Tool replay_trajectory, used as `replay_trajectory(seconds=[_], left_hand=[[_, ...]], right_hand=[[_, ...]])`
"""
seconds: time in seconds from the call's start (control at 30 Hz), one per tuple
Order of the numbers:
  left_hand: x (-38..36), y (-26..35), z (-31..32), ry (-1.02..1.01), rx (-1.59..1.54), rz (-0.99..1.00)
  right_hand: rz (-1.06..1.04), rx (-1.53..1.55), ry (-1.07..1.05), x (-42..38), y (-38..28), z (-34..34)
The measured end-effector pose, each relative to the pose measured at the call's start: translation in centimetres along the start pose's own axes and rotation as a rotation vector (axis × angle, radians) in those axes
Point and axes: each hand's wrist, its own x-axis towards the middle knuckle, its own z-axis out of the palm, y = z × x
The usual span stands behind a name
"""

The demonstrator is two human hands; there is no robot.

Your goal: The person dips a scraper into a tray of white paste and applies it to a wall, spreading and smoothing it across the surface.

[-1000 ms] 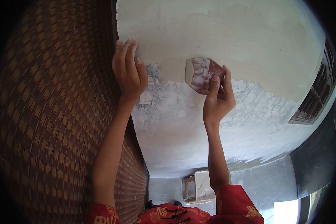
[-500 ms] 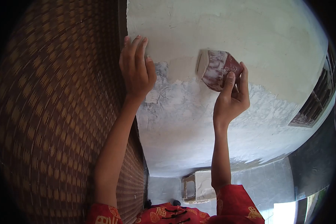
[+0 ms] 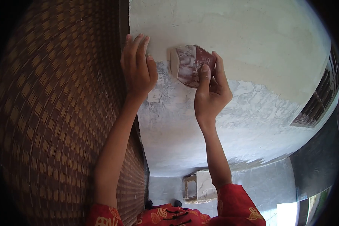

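Note:
My right hand (image 3: pixel 213 94) grips a flat maroon putty spreader (image 3: pixel 192 66), thumb on its near face and fingers around its right side. Whitish putty smears its surface, and its left edge lies against the wall (image 3: pixel 222 22) with a band of pale putty along it. My left hand (image 3: pixel 139 71) rests with fingers stretched out at the wall's left edge, holding nothing. Smooth cream coating covers the upper wall; below it the surface is patchy white and grey.
A woven brown panel (image 3: pixel 60 94) runs along the left, right beside my left arm. Low down stands a putty-stained chair or stool (image 3: pixel 207 186) on the grey tiled floor (image 3: pixel 252 184). A slatted vent (image 3: pixel 318 101) is set in the wall at right.
My right hand has moved left and slightly up along the wall with the spreader, closer to my left hand. The left hand has stayed almost in place.

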Motion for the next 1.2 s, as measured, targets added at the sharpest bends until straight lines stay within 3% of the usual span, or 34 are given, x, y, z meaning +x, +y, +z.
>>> replay_trajectory(seconds=[0.07,0.13,0.2,0.27,0.33,0.37,0.4,0.47,0.53,0.6,0.67,0.73,0.83,0.87,1.07,1.17,1.2], left_hand=[[0.0,0.0,0.2,0.005,-0.010,0.008],[-0.2,-0.3,0.0,0.011,-0.010,0.018],[-0.1,0.0,0.0,-0.026,-0.013,-0.001],[-0.1,-0.1,-0.1,-0.021,-0.010,0.002],[-0.1,0.0,0.0,-0.025,-0.021,0.008],[-0.1,-0.1,0.0,-0.002,-0.010,-0.002],[-0.1,-0.1,0.1,0.022,0.000,-0.012],[-0.1,0.1,0.1,0.010,-0.010,-0.002],[0.0,-0.2,-0.1,0.002,-0.004,0.011],[0.0,-0.1,0.1,-0.001,-0.019,0.008],[0.0,-0.1,0.1,0.002,-0.018,0.015],[0.0,0.1,0.0,-0.005,-0.033,0.027],[0.0,0.2,-0.1,-0.016,-0.027,0.001],[0.0,0.2,-0.2,-0.013,-0.018,0.006],[0.0,0.1,0.0,0.011,0.006,0.011],[0.1,0.0,0.0,-0.006,0.004,0.011],[0.0,0.1,0.0,-0.004,0.006,0.009]], right_hand=[[-0.134,-0.025,0.024,0.0,1.0,1.1],[-0.137,-0.074,0.104,0.7,2.8,0.3],[0.079,0.061,0.140,1.5,1.3,-1.7],[0.096,0.154,0.145,1.7,-0.1,-2.1],[0.057,0.188,0.051,0.7,0.3,-1.1],[0.069,0.043,-0.040,0.1,-0.3,-0.6],[-0.066,0.053,-0.030,-0.7,0.6,0.5],[-0.085,-0.002,-0.052,-1.2,1.6,0.6],[-0.011,-0.130,0.050,-0.1,2.8,-1.4],[0.163,0.049,0.139,1.1,2.1,-4.0],[0.199,0.131,0.196,1.7,1.0,-5.2],[0.214,0.187,0.136,1.0,0.1,-4.2],[-0.031,0.043,-0.016,-1.4,1.7,-0.4],[0.038,0.026,-0.084,-1.5,1.4,0.0],[0.201,0.161,0.268,2.4,1.0,-4.6],[0.196,0.198,0.160,1.6,0.4,-4.5],[0.083,0.116,0.055,0.4,1.2,-3.7]])
